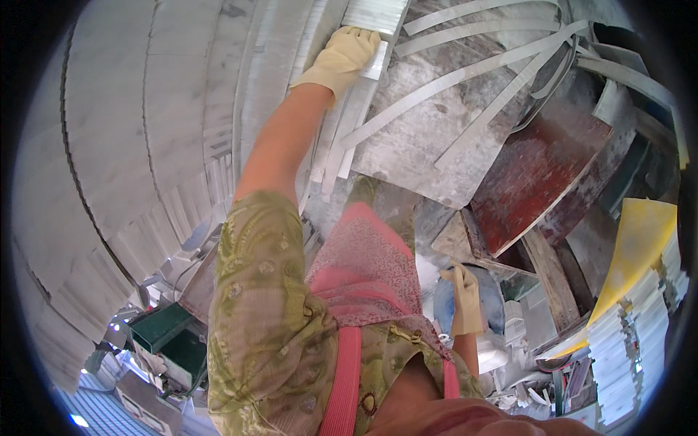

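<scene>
My left hand, in a cream rubber glove, reaches far forward to a row of pale, narrow pieces. Its fingers are curled down over a white block that juts out beside the knuckles. A ridged white stack stands just beyond the fingertips, and long pale strips lie below the wrist. My right hand, in a matching glove, is low by my right side, away from the stacks. Its fingers are bent inward, and whatever they may hold is hidden.
Tall grey-white stacks rise along my left. Flat white straps fan across a dusty grey board ahead. To the right are a dusty red panel, a wooden plank and a bent yellow sheet. A green machine part stands lower left.
</scene>
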Demonstrator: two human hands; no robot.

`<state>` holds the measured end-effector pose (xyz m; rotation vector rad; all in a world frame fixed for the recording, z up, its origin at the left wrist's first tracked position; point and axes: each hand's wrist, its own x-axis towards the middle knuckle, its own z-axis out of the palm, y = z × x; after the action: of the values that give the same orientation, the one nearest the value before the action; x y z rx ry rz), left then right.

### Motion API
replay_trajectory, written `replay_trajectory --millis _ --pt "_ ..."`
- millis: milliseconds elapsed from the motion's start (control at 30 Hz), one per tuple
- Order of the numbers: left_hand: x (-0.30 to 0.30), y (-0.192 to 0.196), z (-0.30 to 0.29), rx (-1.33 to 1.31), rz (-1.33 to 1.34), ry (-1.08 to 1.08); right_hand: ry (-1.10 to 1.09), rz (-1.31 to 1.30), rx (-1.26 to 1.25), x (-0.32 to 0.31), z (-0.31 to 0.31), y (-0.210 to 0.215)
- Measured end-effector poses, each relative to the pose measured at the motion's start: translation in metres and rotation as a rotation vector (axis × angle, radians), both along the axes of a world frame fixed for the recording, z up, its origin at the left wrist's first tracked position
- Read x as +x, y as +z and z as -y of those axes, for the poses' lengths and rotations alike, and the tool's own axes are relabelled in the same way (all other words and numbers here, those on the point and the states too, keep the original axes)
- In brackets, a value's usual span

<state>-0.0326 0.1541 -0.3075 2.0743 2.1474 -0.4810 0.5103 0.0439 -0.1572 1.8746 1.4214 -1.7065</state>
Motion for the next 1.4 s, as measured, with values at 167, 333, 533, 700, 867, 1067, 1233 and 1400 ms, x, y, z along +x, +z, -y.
replay_trajectory --millis 167,333,533,700,867,1067,1233,1400 --pt "0.012 -0.001 0.002 0.092 -0.109 0.007 -0.037 0.011 -0.077 0.002 -0.001 -0.011" --pt "0.008 0.012 0.01 0.365 -0.163 -0.05 0.117 0.037 -0.055 -0.001 -0.014 -0.015" --pt "-0.005 0.007 0.004 0.111 -0.232 0.02 0.086 -0.083 -0.033 -0.043 -0.039 -0.022" --pt "0.005 0.034 0.025 0.21 -0.173 -0.024 0.182 -0.24 -0.057 -0.1 -0.069 -0.03" --pt "-0.026 0.097 0.06 0.469 0.216 0.096 0.183 -0.403 -0.04 -0.171 -0.107 -0.053" --pt "-0.059 0.08 0.083 0.538 0.398 0.246 -0.353 -0.593 -0.186 -0.305 -0.154 -0.166" --pt "-0.061 0.066 0.086 0.552 0.448 0.276 -0.15 -0.695 -0.003 -0.384 -0.17 -0.198" --pt "-0.061 0.074 0.084 0.552 0.476 0.295 -0.024 -0.728 0.236 -0.434 -0.167 -0.203"
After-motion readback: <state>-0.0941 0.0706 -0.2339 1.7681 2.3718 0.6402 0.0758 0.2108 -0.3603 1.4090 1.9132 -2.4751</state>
